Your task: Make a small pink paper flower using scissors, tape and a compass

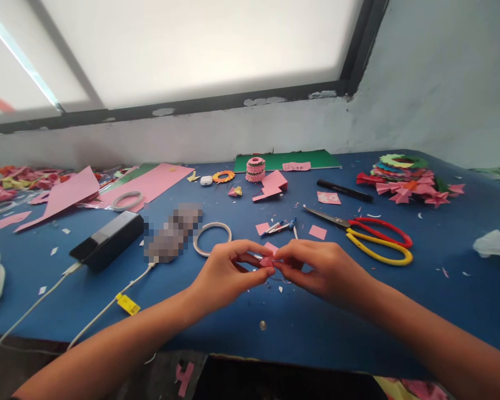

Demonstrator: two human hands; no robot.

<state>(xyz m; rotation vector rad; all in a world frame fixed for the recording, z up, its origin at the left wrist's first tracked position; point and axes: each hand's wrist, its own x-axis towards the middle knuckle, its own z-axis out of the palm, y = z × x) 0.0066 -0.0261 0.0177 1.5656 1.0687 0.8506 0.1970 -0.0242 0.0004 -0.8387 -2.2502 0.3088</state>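
Our left hand [223, 273] and right hand [323, 268], pinched nearly closed, both grip the small pink paper [267, 261] above the desk [223, 328], scissors [345, 223] at its two o'clock; we should press lightly, edges aligned, to avoid crumpling.

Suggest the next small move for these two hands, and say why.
Probably pinch the small pink paper more firmly to sharpen its shape: the left hand and right hand already meet at it, it appears bent rather than flat, and the scissors lie unheld.
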